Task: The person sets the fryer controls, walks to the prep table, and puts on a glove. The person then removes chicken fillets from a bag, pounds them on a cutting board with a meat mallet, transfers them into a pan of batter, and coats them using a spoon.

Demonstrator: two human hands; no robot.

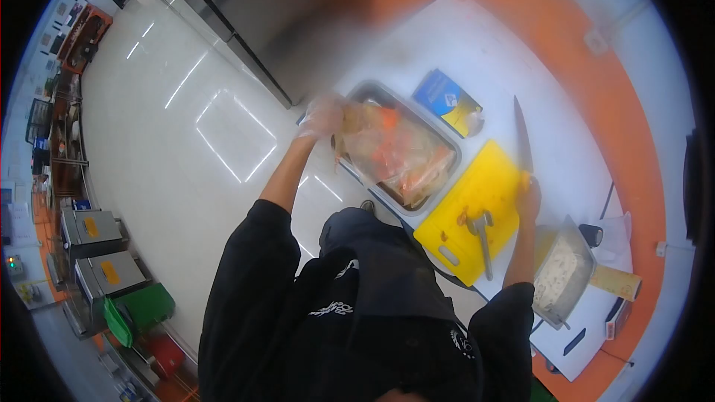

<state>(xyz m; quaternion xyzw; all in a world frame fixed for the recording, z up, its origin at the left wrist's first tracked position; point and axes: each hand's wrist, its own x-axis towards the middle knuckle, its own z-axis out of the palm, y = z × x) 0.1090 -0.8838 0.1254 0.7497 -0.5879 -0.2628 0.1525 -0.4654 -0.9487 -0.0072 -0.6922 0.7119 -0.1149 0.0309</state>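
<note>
One long-bladed knife (523,134), in the right hand (528,197), whose fingers close around the handle; blade over the white bench (477,37), tip pointing away from the body. One left hand (322,117), apparently in a clear glove, at the far left corner of the pan; its fingers blur against the plastic, so whether they pinch it cannot be told. One rectangular metal pan (436,128), near the left edge of the bench. One translucent plastic bag (417,167), lying in the pan, orange pieces showing through. One yellow cutting board (485,179), just beside the pan on its right, bearing a few orange-brown scraps (462,217) and one metal utensil (484,246), type uncertain. One blue-and-yellow box (448,102), beyond the pan. One deep metal container (550,310) with a pale, speckled filling (558,272), to the right of the board. Handling notes, by judgement: knife best kept low, its edge turned from the left hand and the bag; plastic best held firmly by its margin, to avoid slipping or tearing; utensil best moved off the board before any cut, for a steady surface.
</note>
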